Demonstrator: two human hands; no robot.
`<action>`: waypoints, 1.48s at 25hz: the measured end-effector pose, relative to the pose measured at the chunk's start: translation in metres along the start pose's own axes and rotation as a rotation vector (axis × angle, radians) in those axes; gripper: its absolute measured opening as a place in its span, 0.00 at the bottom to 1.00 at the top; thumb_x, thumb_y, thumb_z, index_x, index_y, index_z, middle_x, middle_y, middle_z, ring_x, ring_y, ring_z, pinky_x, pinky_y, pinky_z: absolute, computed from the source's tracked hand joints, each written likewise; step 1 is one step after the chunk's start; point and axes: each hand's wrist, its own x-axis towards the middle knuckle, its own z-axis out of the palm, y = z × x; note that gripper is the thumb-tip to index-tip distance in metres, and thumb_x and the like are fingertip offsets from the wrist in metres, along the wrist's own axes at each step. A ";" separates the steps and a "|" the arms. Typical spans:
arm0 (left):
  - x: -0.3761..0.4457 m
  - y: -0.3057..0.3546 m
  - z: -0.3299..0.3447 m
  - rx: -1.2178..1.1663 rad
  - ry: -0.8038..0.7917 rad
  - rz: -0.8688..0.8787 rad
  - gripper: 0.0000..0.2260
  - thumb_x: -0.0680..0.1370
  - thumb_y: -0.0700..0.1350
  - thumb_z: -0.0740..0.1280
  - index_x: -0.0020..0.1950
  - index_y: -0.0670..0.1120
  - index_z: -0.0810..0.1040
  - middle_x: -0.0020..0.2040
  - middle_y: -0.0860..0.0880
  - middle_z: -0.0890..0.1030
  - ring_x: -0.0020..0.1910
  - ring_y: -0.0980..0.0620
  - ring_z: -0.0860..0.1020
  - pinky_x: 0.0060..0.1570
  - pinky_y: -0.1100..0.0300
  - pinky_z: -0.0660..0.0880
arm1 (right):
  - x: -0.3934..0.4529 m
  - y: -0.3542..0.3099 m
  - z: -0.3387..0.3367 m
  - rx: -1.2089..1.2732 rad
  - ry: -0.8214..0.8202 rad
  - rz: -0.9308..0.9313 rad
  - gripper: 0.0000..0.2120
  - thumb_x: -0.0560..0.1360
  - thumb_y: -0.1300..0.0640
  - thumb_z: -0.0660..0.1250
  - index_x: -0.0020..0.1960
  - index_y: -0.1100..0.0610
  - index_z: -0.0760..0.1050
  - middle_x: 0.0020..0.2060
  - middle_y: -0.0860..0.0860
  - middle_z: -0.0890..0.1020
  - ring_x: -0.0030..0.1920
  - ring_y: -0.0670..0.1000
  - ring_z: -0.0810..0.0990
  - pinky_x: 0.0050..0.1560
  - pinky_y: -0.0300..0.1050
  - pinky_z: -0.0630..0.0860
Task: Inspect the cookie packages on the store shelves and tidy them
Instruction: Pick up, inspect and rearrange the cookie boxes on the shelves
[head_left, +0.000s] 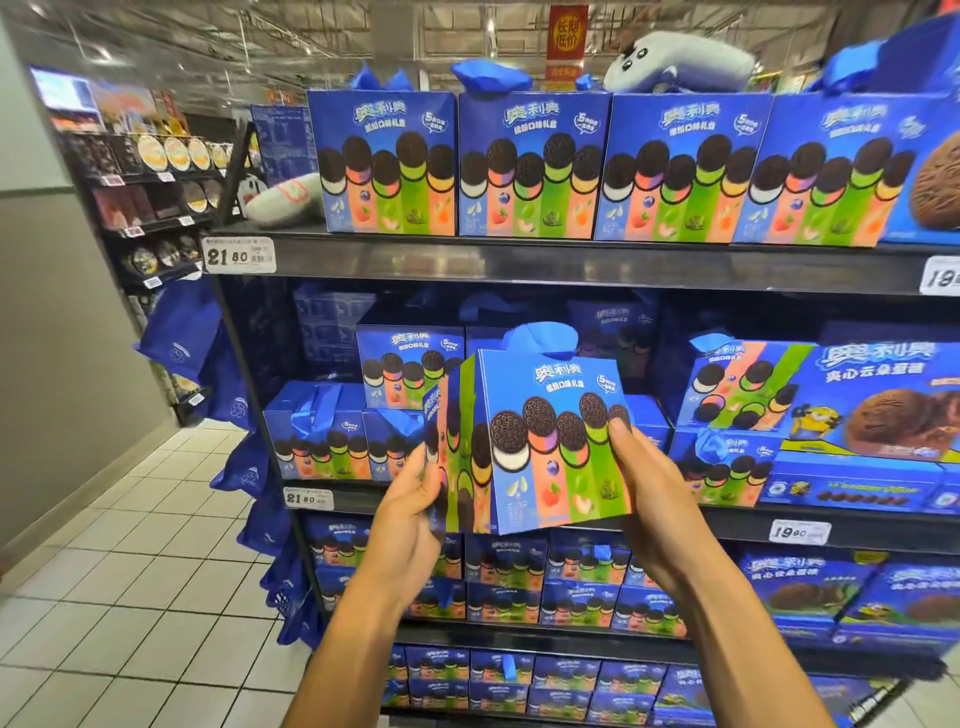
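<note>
step: inspection, by the look of it. one cookie gift box (535, 441) is off the shelf and held up in front of the middle shelf (519, 512), front panel toward the camera, box turned a little so its left side panel shows too.
box location: in the air, near side of the middle shelf, between the left stack (322, 431) and the tilted box (737, 384) on the right. not touching the shelf as far as can be told.
left hand (410, 514): grips the box at its lower left corner, fingers wrapped round the side panel, forearm coming up from the bottom of the view.
right hand (649, 493): holds the right edge, thumb pressed on the front panel near the cookie print, other fingers hidden behind the box.
hands state: both clamped on the same box, apart from each other with the box between.
shelf state: top shelf row (535, 166) stands straight and faced. middle shelf is untidy: boxes at mixed depths, one leaning, blue handles (540, 338) sticking up.
gap: dark space behind the held box looks like the slot it belongs in.
next move calls for: square the box to the shelf edge, push it far into the gap upright, front out; then straighten the tilted box on the right.
risk: handle may catch the shelf above.
</note>
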 end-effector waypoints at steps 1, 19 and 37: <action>0.000 -0.001 0.001 -0.007 -0.009 -0.005 0.24 0.77 0.43 0.61 0.73 0.43 0.69 0.67 0.44 0.78 0.64 0.47 0.79 0.60 0.51 0.78 | -0.002 0.002 0.000 -0.017 -0.001 -0.003 0.19 0.77 0.42 0.67 0.63 0.51 0.81 0.62 0.53 0.84 0.64 0.56 0.81 0.65 0.56 0.77; -0.025 0.005 0.030 0.263 0.023 0.092 0.19 0.72 0.50 0.71 0.64 0.53 0.80 0.62 0.51 0.83 0.62 0.49 0.80 0.60 0.50 0.75 | -0.011 0.012 0.009 -0.197 0.165 -0.161 0.18 0.75 0.46 0.73 0.64 0.50 0.81 0.55 0.42 0.86 0.55 0.42 0.84 0.52 0.36 0.79; 0.008 -0.036 -0.003 -0.412 0.021 -0.209 0.30 0.71 0.58 0.71 0.70 0.46 0.76 0.68 0.41 0.77 0.66 0.39 0.76 0.64 0.42 0.72 | -0.045 0.000 0.027 -0.260 0.130 -0.242 0.19 0.70 0.39 0.74 0.58 0.45 0.83 0.52 0.45 0.87 0.53 0.48 0.86 0.50 0.45 0.82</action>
